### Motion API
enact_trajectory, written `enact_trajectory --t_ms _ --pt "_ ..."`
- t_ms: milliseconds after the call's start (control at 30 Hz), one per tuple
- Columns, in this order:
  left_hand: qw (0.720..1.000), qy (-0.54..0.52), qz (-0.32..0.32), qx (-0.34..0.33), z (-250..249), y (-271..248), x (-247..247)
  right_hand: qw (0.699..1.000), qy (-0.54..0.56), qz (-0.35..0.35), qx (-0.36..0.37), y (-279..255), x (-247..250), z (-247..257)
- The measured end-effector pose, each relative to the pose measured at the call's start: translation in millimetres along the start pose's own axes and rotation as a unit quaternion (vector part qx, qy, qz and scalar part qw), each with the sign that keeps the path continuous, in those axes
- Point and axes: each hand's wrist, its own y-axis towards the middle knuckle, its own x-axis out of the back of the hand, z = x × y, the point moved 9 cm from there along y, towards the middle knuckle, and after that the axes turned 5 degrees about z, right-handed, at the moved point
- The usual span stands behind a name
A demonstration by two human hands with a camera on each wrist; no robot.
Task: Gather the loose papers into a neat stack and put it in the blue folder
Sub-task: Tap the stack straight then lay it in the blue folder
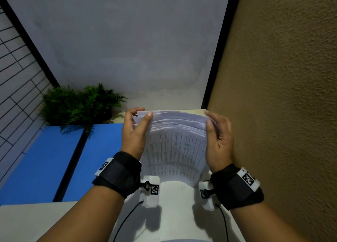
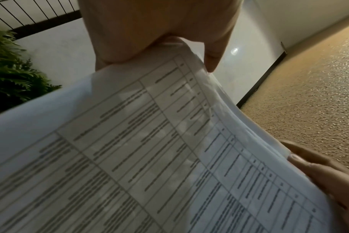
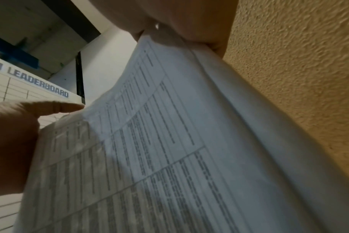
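The left hand (image 1: 135, 132) and the right hand (image 1: 218, 137) are gripping the side edges of the stack of printed papers (image 1: 176, 147), holding it upright above the white worktop (image 1: 27, 221). The open blue folder (image 1: 45, 161) is lying on the left, its far edge touching a fern plant (image 1: 78, 105).

The pale gridded wall board (image 3: 30, 96) bears blue-grey capitals reading "LEADERBOARD" after a cut-off "M", while the printed tables on the white paper sheets (image 3: 149, 141) are too blurred to read.
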Motion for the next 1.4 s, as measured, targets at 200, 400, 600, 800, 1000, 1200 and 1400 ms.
enact_trajectory --t_ms 200,400,600,800,1000,1200,1400 --pt "1.0 0.006 -0.024 -0.018 -6 0 0 0.998 -0.058 0.011 0.031 -2 -1 4" --pt "0.998 0.014 -0.049 0.026 5 7 2 0.997 -0.066 0.014 0.037 -7 -3 1" --pt "0.995 -0.031 -0.078 0.058 13 4 8 0.999 -0.044 -0.008 0.025 -3 0 -3" --pt "0.997 0.007 -0.058 0.049 14 1 5 0.997 -0.008 -0.021 -0.077 -1 -1 -16" --pt "0.998 0.014 -0.009 0.057 14 -3 -4 0.995 -0.018 0.005 -0.099 3 -8 -21" --pt "0.999 0.004 0.028 0.034 20 -3 -7 0.994 -0.021 0.035 -0.097 2 -16 -20" --pt "0.997 0.024 0.061 -0.027 11 -6 -13 0.996 -0.049 0.052 -0.056 -1 -19 -14"
